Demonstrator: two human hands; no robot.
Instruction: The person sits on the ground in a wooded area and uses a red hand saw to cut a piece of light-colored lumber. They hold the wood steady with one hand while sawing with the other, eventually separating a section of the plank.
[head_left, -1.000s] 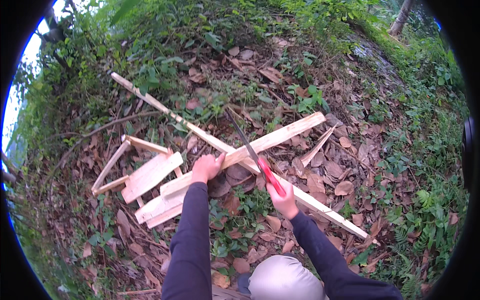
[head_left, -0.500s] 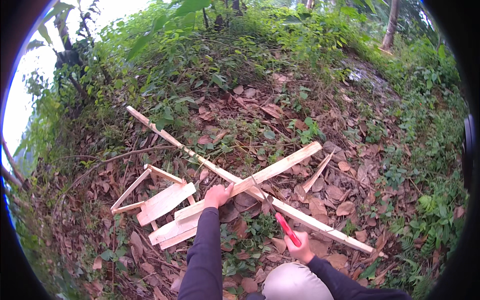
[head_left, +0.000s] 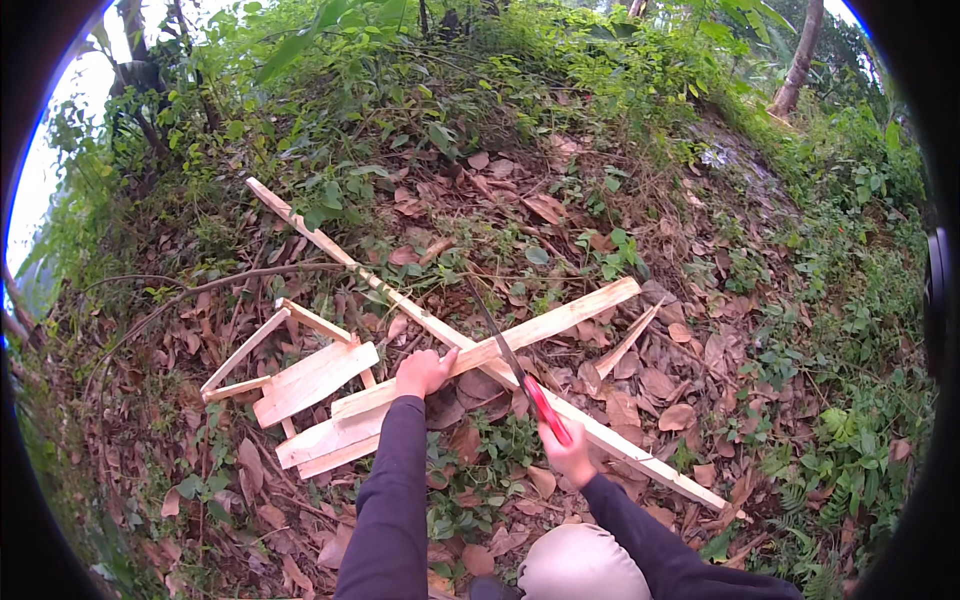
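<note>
My right hand (head_left: 568, 452) is wrapped round the red handle of a hand saw (head_left: 541, 412). Its dark blade slants up and left across a pale wooden board (head_left: 560, 318). That board lies over a long thin wooden strip (head_left: 420, 314), and the two cross near the blade. Just left of the crossing, my left hand (head_left: 424, 374) grips the board, thumb on top and fingers hidden over its far side. Under the board's lower left end are more short planks (head_left: 330, 440).
Left of the planks sits a small frame of thin wooden pieces (head_left: 245, 350) with a flat board (head_left: 318, 384) on it. A split wood sliver (head_left: 630, 338) lies right. Brown leaves and green plants cover the sloping ground; a bare branch (head_left: 215, 285) curves at left.
My right hand has pushed the saw forward and left, so more blade extends beyond the board. My left hand keeps its hold. The whole view has shifted slightly.
</note>
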